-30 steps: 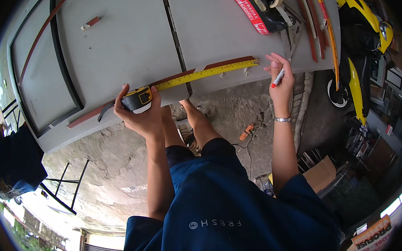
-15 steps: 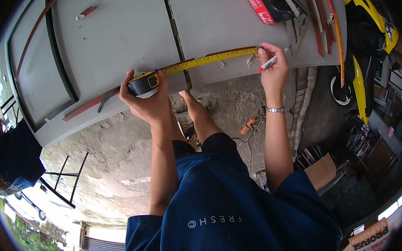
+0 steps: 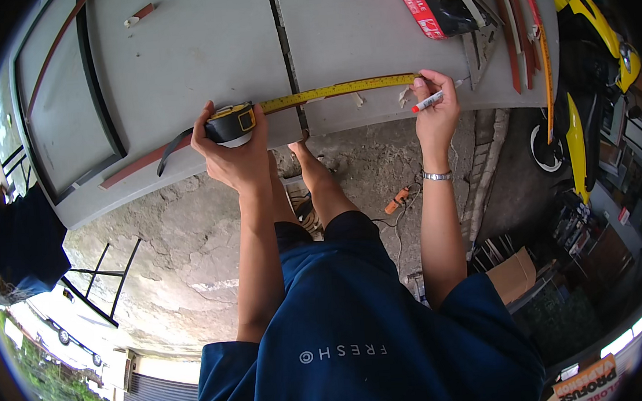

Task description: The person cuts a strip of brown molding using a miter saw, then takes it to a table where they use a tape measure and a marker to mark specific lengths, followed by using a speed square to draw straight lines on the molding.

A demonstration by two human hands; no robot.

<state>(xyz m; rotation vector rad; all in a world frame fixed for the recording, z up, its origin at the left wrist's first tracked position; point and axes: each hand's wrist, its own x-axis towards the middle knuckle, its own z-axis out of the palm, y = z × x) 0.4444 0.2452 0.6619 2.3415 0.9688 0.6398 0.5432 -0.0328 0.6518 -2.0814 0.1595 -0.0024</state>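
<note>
My left hand (image 3: 236,161) is closed around a black and yellow tape measure (image 3: 222,127) near the table's front edge. Its yellow blade (image 3: 329,92) runs out to the right along a long reddish-brown strip (image 3: 142,163), which shows mostly left of the case and in slivers along the blade. At the blade's far end, my right hand (image 3: 437,123) pinches the tip between thumb and finger. That same hand holds a white marker with a red end (image 3: 427,101). The black strap of the tape measure (image 3: 172,149) hangs over the strip.
A grey table (image 3: 194,46) has a dark gap across it. Black frame pieces (image 3: 97,82) lie left; a red and black package (image 3: 434,10), a metal square (image 3: 483,54), more strips (image 3: 511,42) and an orange ruler (image 3: 546,69) lie right. A yellow motorcycle (image 3: 578,140) stands beyond. Another person (image 3: 22,241) is at far left.
The tape measure case has shifted slightly away from me, and the blade lies a little straighter along the strip. My right hand keeps its pinch on the tip.
</note>
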